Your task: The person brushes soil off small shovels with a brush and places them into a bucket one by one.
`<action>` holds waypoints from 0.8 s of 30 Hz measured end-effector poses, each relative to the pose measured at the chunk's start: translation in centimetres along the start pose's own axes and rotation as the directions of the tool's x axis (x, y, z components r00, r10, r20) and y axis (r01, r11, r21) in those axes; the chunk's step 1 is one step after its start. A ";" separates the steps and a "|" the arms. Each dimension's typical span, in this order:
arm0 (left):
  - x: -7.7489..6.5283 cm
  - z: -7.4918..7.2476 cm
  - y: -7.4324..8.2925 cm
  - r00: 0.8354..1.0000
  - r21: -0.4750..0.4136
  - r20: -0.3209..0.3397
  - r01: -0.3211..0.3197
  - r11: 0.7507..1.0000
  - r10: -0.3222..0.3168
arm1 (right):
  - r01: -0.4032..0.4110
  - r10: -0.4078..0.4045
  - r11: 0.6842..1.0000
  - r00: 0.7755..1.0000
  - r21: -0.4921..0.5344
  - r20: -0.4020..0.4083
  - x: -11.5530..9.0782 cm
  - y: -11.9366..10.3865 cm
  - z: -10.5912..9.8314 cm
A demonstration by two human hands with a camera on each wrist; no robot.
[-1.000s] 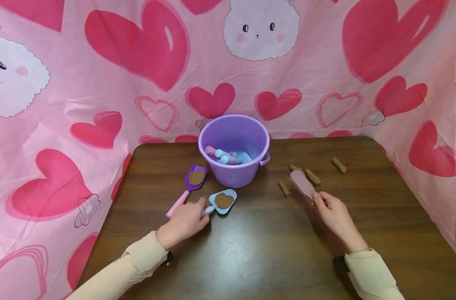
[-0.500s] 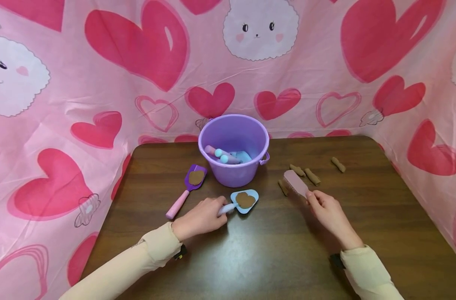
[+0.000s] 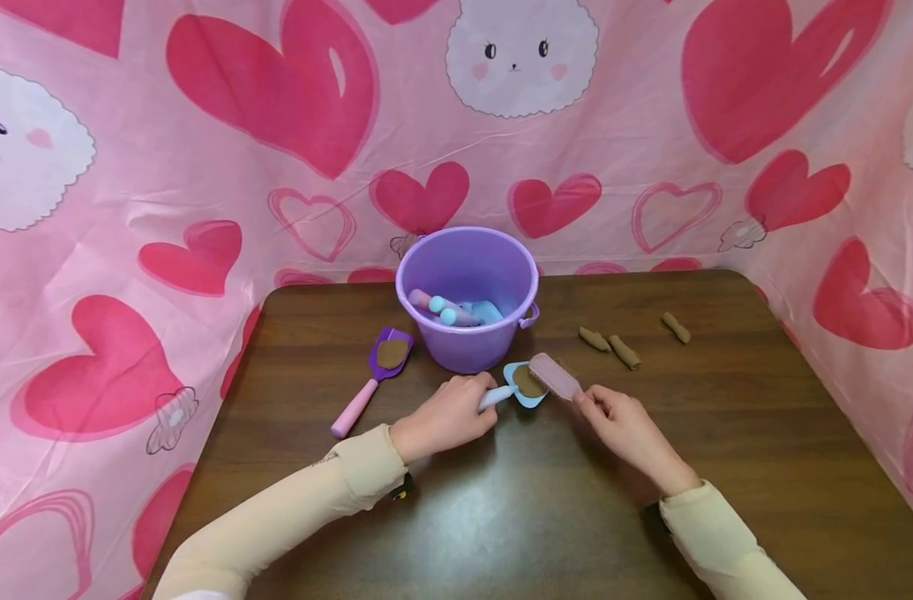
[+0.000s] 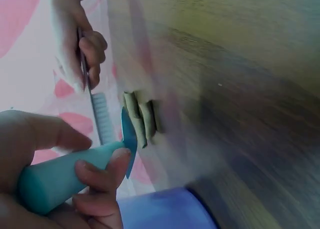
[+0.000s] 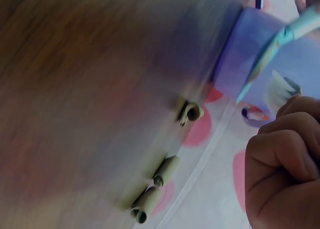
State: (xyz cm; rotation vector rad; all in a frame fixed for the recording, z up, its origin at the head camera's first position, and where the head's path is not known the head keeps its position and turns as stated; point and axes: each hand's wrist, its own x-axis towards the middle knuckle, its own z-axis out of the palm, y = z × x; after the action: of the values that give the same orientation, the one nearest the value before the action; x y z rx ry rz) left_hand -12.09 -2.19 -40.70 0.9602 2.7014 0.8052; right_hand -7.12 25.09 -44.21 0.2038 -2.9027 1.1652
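Note:
My left hand [image 3: 447, 417] grips the pale handle of a light blue toy shovel [image 3: 511, 372], whose blade carries a flat brown patch [image 3: 529, 382]. In my right hand [image 3: 627, 433] is a pink brush [image 3: 555, 377], held by its handle, with its head overlapping the shovel's right side. In the left wrist view, the brush's bristles [image 4: 101, 114] face the shovel blade [image 4: 130, 136]. Brown rolled pieces [image 3: 624, 352] lie on the table beyond my right hand. Whether a roll sits behind the brush or blade is hidden in the head view.
A purple bucket [image 3: 467, 346] stands behind the shovel, with several handles and a light blue piece inside. Left of it lies a purple shovel [image 3: 379, 367] with a pink handle and brown patch. Pink heart-print cloth [image 3: 306, 108] surrounds the wooden table [image 3: 486, 533].
My left hand has carried the light blue shovel rightward. The brush in my right hand has moved left to meet it. The nearest brown roll no longer shows in the head view.

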 end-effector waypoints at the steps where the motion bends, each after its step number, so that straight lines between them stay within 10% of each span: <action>1: 0.2 0.1 0.2 1.000 -0.002 -0.006 0.000 1.000 0.000 | 0.011 -0.011 1.000 1.000 0.003 0.005 0.0 -0.1 0.2; 24: 1.2 0.9 1.7 0.998 0.003 -0.046 -0.048 0.999 0.049 | -0.010 -0.005 0.986 0.996 -0.167 -0.094 0.0 -0.3 0.5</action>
State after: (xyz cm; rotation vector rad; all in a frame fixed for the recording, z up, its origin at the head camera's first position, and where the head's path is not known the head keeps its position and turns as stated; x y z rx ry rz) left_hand -11.80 0.09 -40.51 1.0238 2.7282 0.8436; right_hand -7.04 24.55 -44.35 0.1391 -2.8980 0.8979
